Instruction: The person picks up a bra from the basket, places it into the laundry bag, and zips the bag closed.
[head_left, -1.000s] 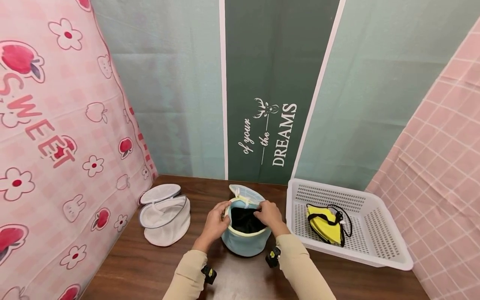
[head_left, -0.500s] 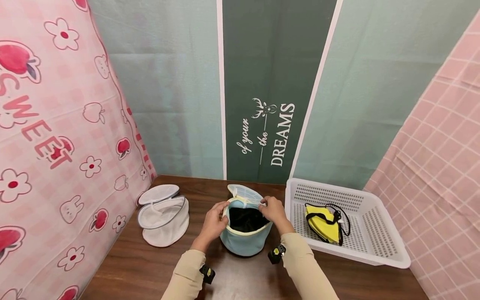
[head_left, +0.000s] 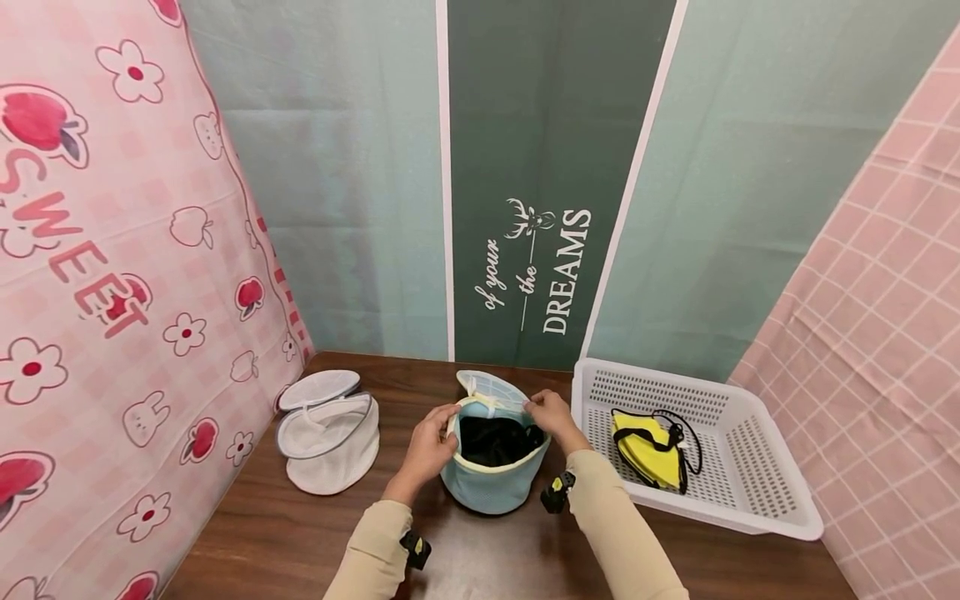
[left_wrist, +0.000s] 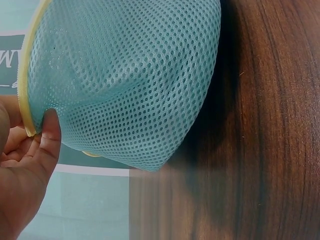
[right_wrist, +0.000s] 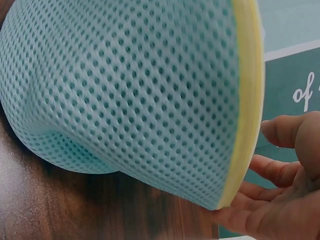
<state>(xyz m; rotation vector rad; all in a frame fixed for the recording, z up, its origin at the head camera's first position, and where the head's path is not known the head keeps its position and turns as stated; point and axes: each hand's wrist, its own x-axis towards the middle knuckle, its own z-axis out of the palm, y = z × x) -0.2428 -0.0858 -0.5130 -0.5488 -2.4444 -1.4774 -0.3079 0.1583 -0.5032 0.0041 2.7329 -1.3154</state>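
Note:
A light-blue mesh laundry bag with a yellow zipper rim stands upright on the table, its lid tipped back. Black cloth lies inside. At the bag's left edge my left hand pinches the rim, thumb outside on the mesh in the left wrist view. On the opposite side my right hand holds the rim with curled fingers. In the right wrist view its fingers meet the yellow edge, and their inner ends are partly hidden behind it.
A white mesh laundry bag with its lid open stands on the left. To the right is a white plastic basket holding a folded yellow item with black straps. Cloth curtains border the brown table at the back and sides.
My right hand has moved from inside the bag's opening outward to its right rim, and the opening is wider on that side. My left hand stays at the left rim.

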